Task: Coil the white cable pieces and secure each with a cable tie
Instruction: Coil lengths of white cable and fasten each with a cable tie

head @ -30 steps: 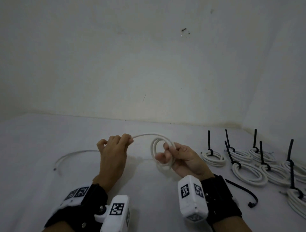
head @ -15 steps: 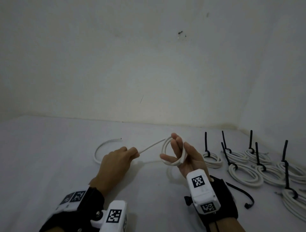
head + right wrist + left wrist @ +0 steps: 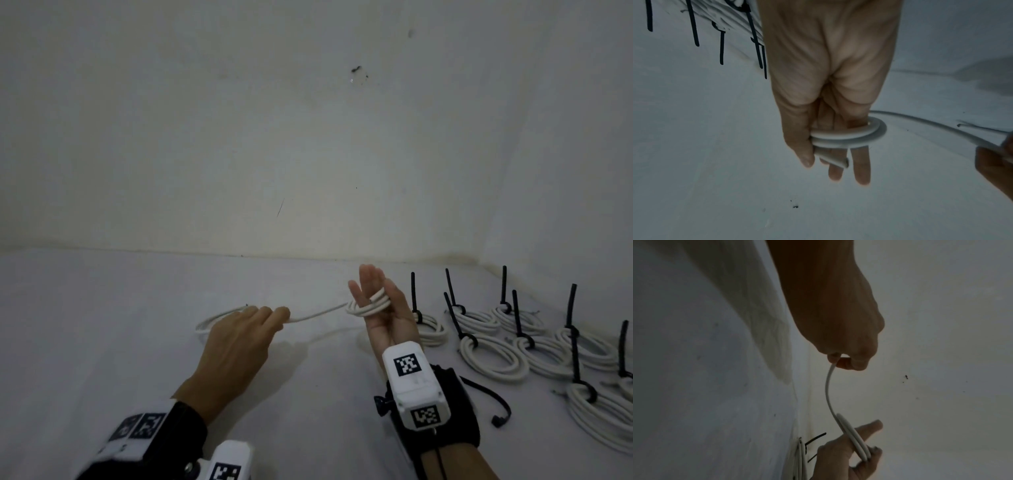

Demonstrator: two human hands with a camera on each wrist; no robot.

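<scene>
A white cable runs between my two hands above the white table. My left hand pinches the straight stretch between thumb and fingertips. My right hand stands palm toward me with straight fingers. A small coil of about three turns is wound round them. In the right wrist view the thumb pins the coil and its cut end against the fingers. The cable's free tail curves on the table behind my left hand.
Several finished white coils, each bound with an upright black cable tie, lie in rows at the right. One loose black cable tie lies by my right wrist. Walls close the back and the right side.
My right hand has turned palm toward me with its fingers upright, and the coil sits tighter round them. The free tail on the table has grown shorter and drawn toward my left hand.
</scene>
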